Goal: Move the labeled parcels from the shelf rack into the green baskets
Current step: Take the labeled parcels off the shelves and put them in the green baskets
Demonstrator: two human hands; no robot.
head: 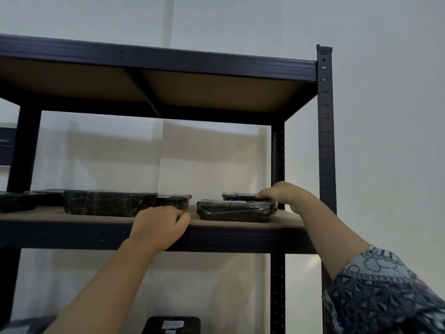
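Observation:
Several black plastic-wrapped parcels lie on a high shelf board (60, 216) of a dark metal rack. My right hand (281, 194) reaches over the front right parcel (234, 210) and its fingers rest on a thin flat parcel (237, 196) behind it; a firm grip cannot be confirmed. My left hand (160, 229) rests curled on the shelf's front edge, holding no parcel. A larger parcel (109, 203) sits left of centre, with more parcels (19, 201) at the far left. One parcel with a white label (172, 325) lies on the shelf below. No green basket is in view.
The rack's right front post (326, 128) stands close beside my right forearm. An upper shelf (156, 63) hangs overhead. A pale wall lies behind and to the right of the rack.

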